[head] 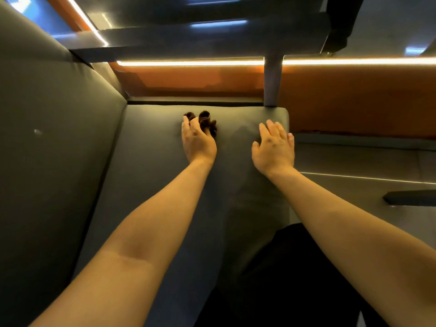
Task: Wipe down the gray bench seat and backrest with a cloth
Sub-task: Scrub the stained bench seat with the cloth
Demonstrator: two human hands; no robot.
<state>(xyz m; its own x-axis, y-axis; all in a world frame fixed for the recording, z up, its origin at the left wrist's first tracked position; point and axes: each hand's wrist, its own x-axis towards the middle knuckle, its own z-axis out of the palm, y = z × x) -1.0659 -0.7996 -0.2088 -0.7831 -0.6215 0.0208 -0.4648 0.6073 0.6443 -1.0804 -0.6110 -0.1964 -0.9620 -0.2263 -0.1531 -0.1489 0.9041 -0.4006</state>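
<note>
The left hand (198, 142) presses down on a dark brown cloth (205, 122), fingers curled over it so that the bunched folds stick out at the hand's 12 and 1 o'clock. The cloth lies on the gray seat (151, 185), near its far end, a little short of the seam where the cushion meets the dark ledge. The right hand (274, 147) rests flat on the seat at 3 o'clock from the left, fingers spread and holding nothing, close to the cushion's far right corner. The two hands are apart, with bare seat between them. Both forearms are bare and run in from 6 o'clock.

The backrest (47, 138) rises along the seat's 9 o'clock side, the same gray (a small pale spot shows on it). At 12 o'clock from the hands an orange panel (193, 79) carries a lit strip (188, 63), and a gray post (272, 81) stands at the seat's far corner. Dark clothing (295, 279) fills the 5 o'clock part of the view.
</note>
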